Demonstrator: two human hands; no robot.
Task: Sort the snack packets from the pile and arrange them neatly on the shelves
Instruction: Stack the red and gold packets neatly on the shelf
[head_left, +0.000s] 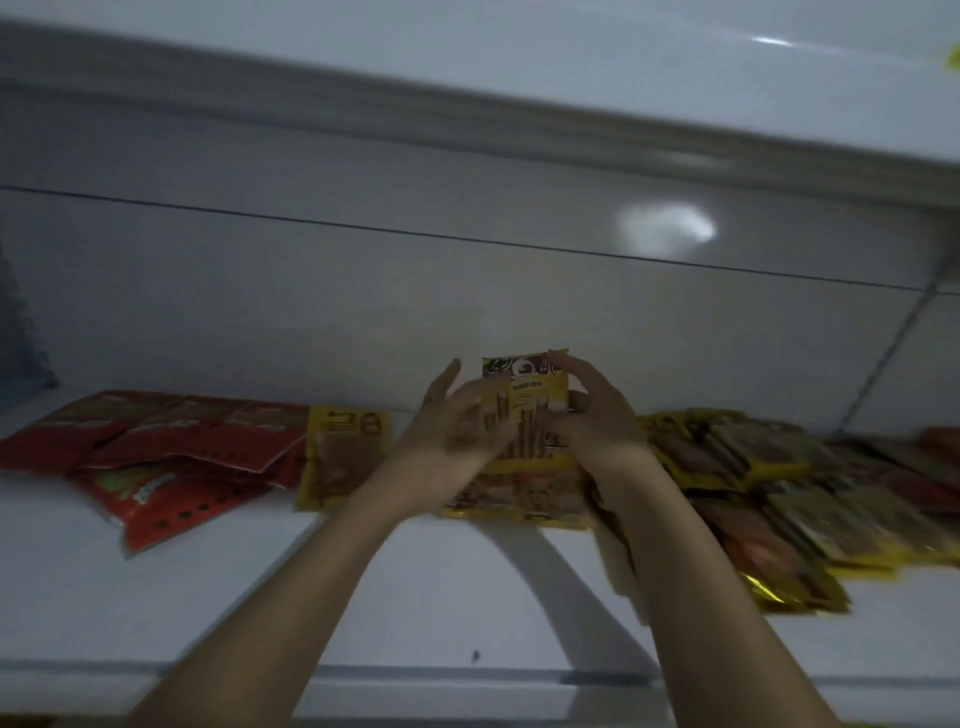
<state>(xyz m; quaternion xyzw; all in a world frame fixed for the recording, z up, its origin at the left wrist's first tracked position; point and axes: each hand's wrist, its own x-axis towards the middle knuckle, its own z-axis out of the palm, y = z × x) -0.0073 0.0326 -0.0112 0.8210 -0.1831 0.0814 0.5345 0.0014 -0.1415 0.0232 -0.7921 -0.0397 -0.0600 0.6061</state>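
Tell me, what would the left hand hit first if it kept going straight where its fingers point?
Probably the upright yellow snack packet that the right hand pinches; the left hand seems to touch it. Behind stands the white wall.

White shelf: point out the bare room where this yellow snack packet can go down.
Bare: the front strip of the white shelf, before the red foil packets and the flat yellow packet, running on to the middle. Crowded: the right side, under the heaped yellow and orange packets.
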